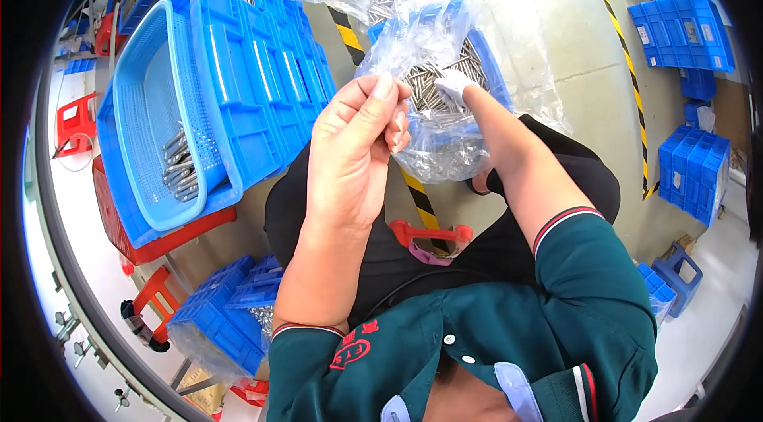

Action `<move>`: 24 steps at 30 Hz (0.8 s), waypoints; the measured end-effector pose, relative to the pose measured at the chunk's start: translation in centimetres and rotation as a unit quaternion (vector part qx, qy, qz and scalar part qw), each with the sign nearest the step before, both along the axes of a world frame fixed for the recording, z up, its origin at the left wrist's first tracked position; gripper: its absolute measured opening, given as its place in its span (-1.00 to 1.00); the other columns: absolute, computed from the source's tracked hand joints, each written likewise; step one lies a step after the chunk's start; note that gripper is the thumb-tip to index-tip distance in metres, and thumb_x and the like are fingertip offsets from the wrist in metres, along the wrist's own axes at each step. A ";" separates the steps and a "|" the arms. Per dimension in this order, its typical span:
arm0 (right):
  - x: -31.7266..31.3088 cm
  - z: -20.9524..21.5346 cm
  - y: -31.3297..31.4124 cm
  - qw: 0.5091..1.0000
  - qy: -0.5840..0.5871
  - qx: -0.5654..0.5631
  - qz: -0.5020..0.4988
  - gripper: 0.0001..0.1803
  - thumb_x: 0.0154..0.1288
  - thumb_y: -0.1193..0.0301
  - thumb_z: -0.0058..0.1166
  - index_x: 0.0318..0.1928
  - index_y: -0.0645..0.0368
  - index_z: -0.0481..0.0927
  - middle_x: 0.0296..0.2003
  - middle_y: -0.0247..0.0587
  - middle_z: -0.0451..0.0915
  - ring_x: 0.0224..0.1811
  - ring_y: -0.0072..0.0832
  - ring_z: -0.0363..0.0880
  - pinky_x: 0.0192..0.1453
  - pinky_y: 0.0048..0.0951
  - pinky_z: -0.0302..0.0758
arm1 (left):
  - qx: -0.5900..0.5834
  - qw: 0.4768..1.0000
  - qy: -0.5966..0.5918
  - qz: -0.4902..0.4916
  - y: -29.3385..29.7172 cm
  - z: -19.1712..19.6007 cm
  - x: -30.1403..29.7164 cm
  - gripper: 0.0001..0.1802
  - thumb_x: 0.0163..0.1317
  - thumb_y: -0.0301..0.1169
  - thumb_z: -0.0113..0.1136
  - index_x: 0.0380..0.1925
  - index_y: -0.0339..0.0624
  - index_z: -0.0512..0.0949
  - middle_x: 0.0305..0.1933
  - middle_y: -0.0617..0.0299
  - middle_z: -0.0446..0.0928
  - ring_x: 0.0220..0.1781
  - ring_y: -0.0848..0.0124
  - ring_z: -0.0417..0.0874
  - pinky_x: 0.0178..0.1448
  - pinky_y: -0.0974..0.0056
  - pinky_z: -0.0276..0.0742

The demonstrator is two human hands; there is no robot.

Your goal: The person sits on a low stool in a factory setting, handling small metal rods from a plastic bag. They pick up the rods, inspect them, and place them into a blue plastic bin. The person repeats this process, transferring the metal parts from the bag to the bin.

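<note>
My bare left hand (354, 136) is raised in the middle of the view, thumb pressed against the curled fingers. Whatever it pinches, if anything, is too small to make out. Farther off, my right hand (453, 87) wears a white glove and reaches down onto a heap of slim metal pins (429, 96), its fingertips lost among them. The pins lie in a blue crate (494, 76) lined with clear plastic film (437, 156) that spills over the near side.
At left, a light-blue perforated basket (131, 104) holding metal rods (181, 168) rests on stacked blue crates (262, 88). A red stool (429, 233) shows between my legs. More blue crates (683, 32) line the right side. Yellow-black tape (628, 64) marks the floor.
</note>
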State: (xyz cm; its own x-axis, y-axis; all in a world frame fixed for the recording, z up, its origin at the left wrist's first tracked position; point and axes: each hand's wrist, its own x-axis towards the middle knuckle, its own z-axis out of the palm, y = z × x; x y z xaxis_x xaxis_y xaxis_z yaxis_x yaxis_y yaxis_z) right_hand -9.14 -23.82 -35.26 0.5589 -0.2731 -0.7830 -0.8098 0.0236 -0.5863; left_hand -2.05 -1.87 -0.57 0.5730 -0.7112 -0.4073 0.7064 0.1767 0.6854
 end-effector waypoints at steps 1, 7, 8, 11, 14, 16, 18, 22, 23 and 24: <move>-0.8 -2.0 0.5 0.995 -0.026 0.033 -0.095 -0.80 0.23 0.30 0.00 -0.28 0.17 0.52 -0.47 -0.17 0.56 -0.59 -0.42 0.51 -0.51 -0.35 0.47 | -0.002 1.000 0.000 -0.008 -0.3 0.2 -0.1 -0.76 0.35 -0.31 0.10 -0.24 -0.31 0.48 -0.50 0.31 0.37 -0.48 0.55 0.31 -0.37 0.44 0.26; -1.9 -3.9 6.6 0.993 -0.048 -0.098 -0.045 -0.77 0.16 0.33 0.01 -0.23 0.20 0.56 -0.42 -0.02 0.61 -0.47 -0.25 0.61 -0.34 -0.26 0.53 | 0.016 1.000 -0.006 0.008 0.7 -0.2 0.2 -0.76 0.35 -0.31 0.09 -0.23 -0.31 0.47 -0.50 0.31 0.37 -0.47 0.56 0.32 -0.37 0.44 0.26; -3.8 -8.2 5.8 0.994 -0.026 -0.094 -0.051 -0.76 0.11 0.34 0.02 -0.25 0.20 0.57 -0.36 0.07 0.62 -0.33 -0.15 0.63 -0.20 -0.24 0.52 | 0.005 1.000 -0.006 -0.019 -0.2 0.3 -0.1 -0.76 0.35 -0.31 0.09 -0.23 -0.31 0.47 -0.50 0.31 0.37 -0.47 0.56 0.33 -0.37 0.44 0.26; -3.8 -8.2 6.7 0.989 -0.026 -0.135 0.045 -0.67 0.08 0.33 -0.02 -0.15 0.18 0.59 -0.28 0.09 0.62 -0.16 -0.07 0.61 -0.06 -0.19 0.50 | 0.004 1.000 -0.008 -0.023 -0.2 -0.1 0.1 -0.76 0.36 -0.31 0.08 -0.23 -0.32 0.47 -0.50 0.31 0.36 -0.46 0.56 0.32 -0.36 0.44 0.27; -3.6 -7.1 7.7 0.979 -0.025 -0.155 0.131 -0.60 0.09 0.30 -0.06 -0.07 0.17 0.59 -0.18 0.09 0.61 -0.07 -0.05 0.59 0.01 -0.17 0.49 | 0.002 1.000 -0.006 -0.025 -0.1 -0.1 0.1 -0.76 0.37 -0.31 0.07 -0.23 -0.32 0.47 -0.50 0.31 0.36 -0.46 0.56 0.32 -0.36 0.44 0.27; -2.8 -4.0 9.0 0.973 0.039 -0.143 0.178 -0.56 0.09 0.29 -0.08 -0.02 0.16 0.59 -0.11 0.09 0.60 -0.03 -0.06 0.58 0.04 -0.16 0.47 | -0.005 1.000 -0.011 -0.017 0.3 -0.5 0.4 -0.76 0.37 -0.31 0.07 -0.23 -0.32 0.47 -0.50 0.31 0.35 -0.46 0.56 0.32 -0.36 0.44 0.27; -3.1 -3.1 8.9 0.968 0.092 -0.142 0.187 -0.57 0.11 0.25 -0.06 -0.03 0.15 0.60 -0.05 0.05 0.59 0.00 -0.09 0.58 0.05 -0.17 0.48 | -0.009 1.000 -0.007 -0.024 0.3 -0.4 0.2 -0.76 0.37 -0.31 0.07 -0.23 -0.32 0.47 -0.50 0.31 0.35 -0.46 0.56 0.32 -0.36 0.44 0.27; -3.7 -1.1 8.9 0.954 0.112 -0.190 0.203 -0.57 0.13 0.21 -0.06 -0.05 0.12 0.61 -0.05 -0.01 0.61 0.01 -0.11 0.59 0.05 -0.18 0.49 | -0.014 1.000 -0.003 -0.027 0.4 -0.4 0.4 -0.76 0.37 -0.31 0.07 -0.23 -0.32 0.47 -0.49 0.32 0.34 -0.46 0.56 0.31 -0.36 0.44 0.27; -3.9 -0.5 9.1 0.952 0.106 -0.202 0.202 -0.58 0.14 0.21 -0.06 -0.06 0.12 0.62 -0.05 -0.01 0.61 0.01 -0.10 0.59 0.05 -0.18 0.49 | -0.016 1.000 -0.003 -0.026 0.6 -0.3 0.4 -0.76 0.37 -0.31 0.07 -0.23 -0.32 0.47 -0.49 0.32 0.34 -0.46 0.56 0.31 -0.36 0.44 0.27; -4.0 0.1 9.3 0.951 0.101 -0.214 0.201 -0.59 0.15 0.21 -0.07 -0.07 0.12 0.62 -0.06 -0.01 0.61 0.01 -0.10 0.59 0.05 -0.18 0.49 | -0.015 1.000 -0.008 -0.023 0.7 -0.3 0.5 -0.76 0.37 -0.31 0.07 -0.23 -0.32 0.47 -0.49 0.32 0.34 -0.46 0.56 0.32 -0.36 0.44 0.27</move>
